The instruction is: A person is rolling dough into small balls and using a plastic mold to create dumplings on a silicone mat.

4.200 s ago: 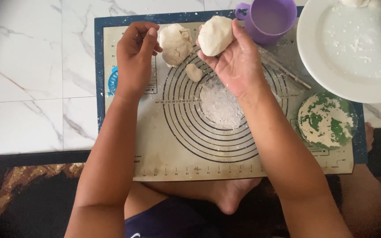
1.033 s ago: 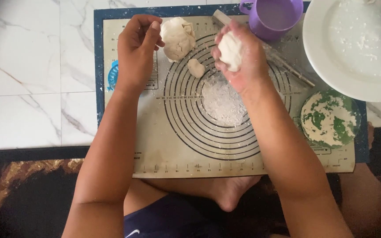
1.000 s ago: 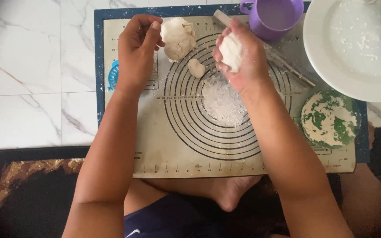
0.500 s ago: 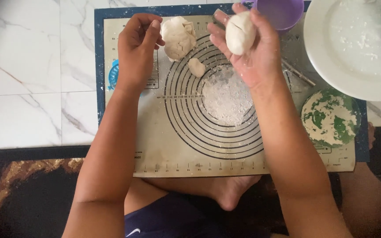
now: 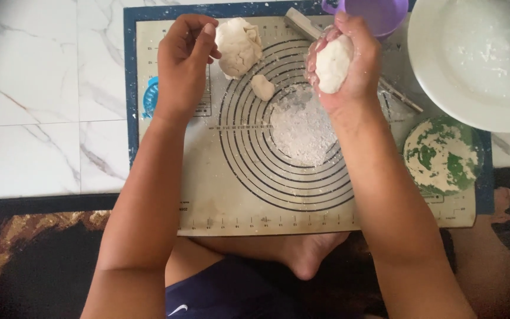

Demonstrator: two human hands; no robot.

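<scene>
White dough ball is sitting clenched in right hand fingers; left hand is hovering half-curled, released, beside dough lump near mat far edge.

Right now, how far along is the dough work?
Done: flour pile spread at the centre of the rolling mat. In hand: right hand closed on one dough ball; left hand empty beside the big dough lump. Left: that lump and a small dough piece lie unshaped; nothing rolled flat.
</scene>
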